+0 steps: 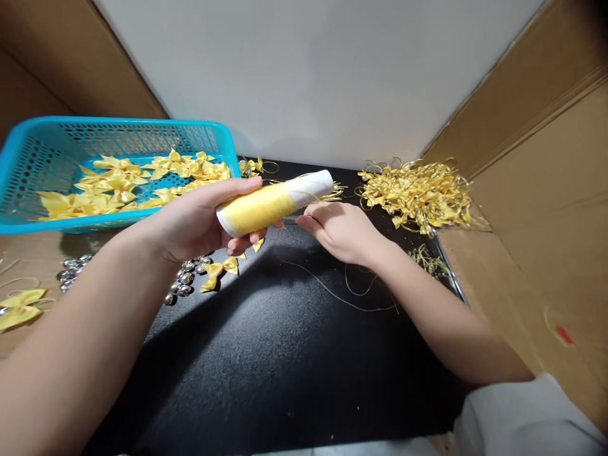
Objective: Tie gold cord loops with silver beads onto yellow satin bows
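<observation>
My left hand [194, 212] is wrapped round a spool of yellow thread [259, 208], tilted with its bare white end up to the right. A strand of thread runs off the spool near that end. Just beyond and to the right, my right hand [339, 231] is closed, thumb against the fingers. A thin greyish piece [291, 220] shows at its fingertips; most of it is hidden, so its kind cannot be told. Below my left hand lie yellow ribbon bows [221, 272] and several small silver bells [186, 278]. A loose thread [332, 292] curves across the black mat [266, 354].
A blue basket [232, 145] with yellow bows stands at the back left. A heap of yellow bows with cords [420, 193] lies at the back right, thread scraps [427, 261] before it. More bells [71, 272] lie at left. Cardboard walls [555, 209] and a white panel [323, 76] enclose the workplace.
</observation>
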Motion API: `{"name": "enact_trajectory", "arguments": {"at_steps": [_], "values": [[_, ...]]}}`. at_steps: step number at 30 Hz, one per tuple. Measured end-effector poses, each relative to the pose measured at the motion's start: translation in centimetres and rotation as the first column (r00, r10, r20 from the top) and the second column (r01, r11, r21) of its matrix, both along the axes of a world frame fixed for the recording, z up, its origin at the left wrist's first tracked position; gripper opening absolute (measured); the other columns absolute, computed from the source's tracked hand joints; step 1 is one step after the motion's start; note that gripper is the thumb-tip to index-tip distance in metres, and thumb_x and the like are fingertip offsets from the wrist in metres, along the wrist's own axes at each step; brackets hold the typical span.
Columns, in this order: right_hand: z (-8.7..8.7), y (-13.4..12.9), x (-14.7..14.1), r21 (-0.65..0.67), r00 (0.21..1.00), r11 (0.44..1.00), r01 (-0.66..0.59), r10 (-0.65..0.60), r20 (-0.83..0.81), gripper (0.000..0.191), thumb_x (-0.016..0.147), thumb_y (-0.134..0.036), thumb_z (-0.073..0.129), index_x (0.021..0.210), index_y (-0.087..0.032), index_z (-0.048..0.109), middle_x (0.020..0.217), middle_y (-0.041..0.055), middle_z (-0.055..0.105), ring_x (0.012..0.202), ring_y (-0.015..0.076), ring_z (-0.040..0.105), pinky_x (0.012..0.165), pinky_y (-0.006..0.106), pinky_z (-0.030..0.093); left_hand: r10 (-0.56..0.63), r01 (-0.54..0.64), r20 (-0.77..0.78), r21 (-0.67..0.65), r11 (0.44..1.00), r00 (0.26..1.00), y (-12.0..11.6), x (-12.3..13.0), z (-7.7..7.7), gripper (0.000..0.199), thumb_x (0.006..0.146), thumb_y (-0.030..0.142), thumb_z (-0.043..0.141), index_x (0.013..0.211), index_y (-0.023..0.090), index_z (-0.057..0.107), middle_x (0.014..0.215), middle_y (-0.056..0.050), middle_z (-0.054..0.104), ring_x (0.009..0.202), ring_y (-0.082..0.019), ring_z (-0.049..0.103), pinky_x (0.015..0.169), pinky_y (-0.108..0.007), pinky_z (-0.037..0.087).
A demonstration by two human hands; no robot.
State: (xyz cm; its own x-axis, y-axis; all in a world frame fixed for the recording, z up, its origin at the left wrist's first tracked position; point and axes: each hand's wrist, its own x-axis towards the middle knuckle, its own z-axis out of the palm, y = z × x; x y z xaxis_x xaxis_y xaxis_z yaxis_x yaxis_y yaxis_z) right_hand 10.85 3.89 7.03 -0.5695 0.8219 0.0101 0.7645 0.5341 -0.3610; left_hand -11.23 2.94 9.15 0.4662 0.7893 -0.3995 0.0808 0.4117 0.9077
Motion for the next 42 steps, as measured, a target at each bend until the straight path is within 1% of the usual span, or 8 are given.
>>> {"name": "enact_trajectory", "arguments": {"at_steps": [13,17,21,27,30,34,37,42], "values": [[-1.6,0.4,3.0,-0.103,0.982,0.992,0.068,-0.085,-0.169,0.044,0.096,-0.056,0.036,0.080,-0.020,0.057,0.078,0.0028,0.062,0.072,0.0166,0.053,0.065,0.029,0.031,0.074,-0.073,-0.035,0.020,0.997,0.997,0.1,-0.4,0.2,0.043,0.081,0.056,0.054,0.082,0.014,0.063,0.049,-0.002,0.059,0.033,-0.010,0.047,0.031,-0.020,0.032],[-2.7,0.0,5.7,-0.282,0.775,0.952,0.119,-0.267,-0.573,0.051,0.080,-0.068,0.056,0.071,-0.023,0.036,0.066,-0.0035,0.047,0.061,0.0118,0.045,0.060,0.027,0.034,0.065,-0.063,-0.032,0.068,0.996,0.997,-0.3,0.3,0.3,0.044,0.085,0.054,0.050,0.082,0.012,0.063,0.054,-0.003,0.062,0.038,-0.010,0.051,0.034,-0.019,0.035],[-2.2,-1.7,6.3,-0.436,0.496,0.899,-0.029,-0.366,-0.788,0.057,0.067,-0.060,0.074,0.077,-0.025,0.030,0.097,0.0038,0.062,0.081,0.0154,0.061,0.068,0.029,0.049,-0.081,0.095,-0.102,0.142,0.985,0.991,-1.4,3.5,-1.5,0.048,0.083,0.060,0.055,0.082,0.013,0.066,0.060,-0.002,0.064,0.046,-0.010,0.051,0.040,-0.020,0.039],[0.5,-3.6,10.6,-0.510,0.448,0.848,0.147,-0.516,-0.730,0.049,0.071,-0.031,0.076,0.073,-0.026,0.027,0.091,0.0042,0.072,0.082,0.0174,0.067,0.065,0.030,0.053,-0.138,0.161,-0.100,0.276,0.948,0.985,-3.3,7.5,-5.2,0.053,0.088,0.065,0.047,0.117,0.024,0.063,0.111,-0.008,0.070,0.093,-0.023,0.066,0.075,-0.033,0.055],[2.3,-2.9,17.9,-0.348,0.404,0.749,0.564,-0.618,-0.675,0.055,0.060,-0.025,0.080,0.072,-0.026,0.026,0.081,0.0030,0.068,0.073,0.0188,0.066,0.062,0.033,0.052,-0.009,0.121,-0.245,0.445,0.887,0.969,-2.8,6.8,-5.5,0.059,0.085,0.064,0.053,0.133,0.031,0.051,0.134,-0.007,0.060,0.116,-0.029,0.058,0.090,-0.040,0.052],[4.1,-1.8,27.2,0.069,0.376,0.377,0.924,-0.858,-0.349,0.053,0.054,-0.022,0.084,0.067,-0.026,0.032,0.063,-0.0039,0.045,0.064,0.0152,0.053,0.058,0.032,0.040,0.203,0.052,-0.347,0.603,0.796,0.915,-1.4,5.6,-5.6,0.052,0.070,0.064,0.069,0.108,0.030,0.063,0.110,-0.003,0.065,0.101,-0.030,0.061,0.085,-0.041,0.052],[3.9,-1.3,29.8,0.223,0.384,0.356,0.908,-0.918,-0.101,0.049,0.058,-0.029,0.082,0.062,-0.026,0.034,0.060,-0.0038,0.041,0.060,0.0125,0.041,0.059,0.034,0.033,0.214,0.061,-0.316,0.677,0.733,0.924,-1.0,5.6,-6.3,0.040,0.072,0.061,0.068,0.097,0.030,0.064,0.109,-0.002,0.064,0.101,-0.029,0.060,0.082,-0.040,0.052],[2.3,-0.8,30.1,0.274,0.362,0.329,0.903,-0.929,-0.078,0.049,0.059,-0.031,0.082,0.062,-0.027,0.033,0.060,-0.0047,0.039,0.061,0.0134,0.038,0.060,0.034,0.033,0.163,0.205,-0.393,0.740,0.641,0.905,-1.0,5.6,-7.5,0.035,0.077,0.057,0.066,0.099,0.030,0.063,0.115,-0.004,0.062,0.108,-0.031,0.057,0.086,-0.045,0.050]]}}
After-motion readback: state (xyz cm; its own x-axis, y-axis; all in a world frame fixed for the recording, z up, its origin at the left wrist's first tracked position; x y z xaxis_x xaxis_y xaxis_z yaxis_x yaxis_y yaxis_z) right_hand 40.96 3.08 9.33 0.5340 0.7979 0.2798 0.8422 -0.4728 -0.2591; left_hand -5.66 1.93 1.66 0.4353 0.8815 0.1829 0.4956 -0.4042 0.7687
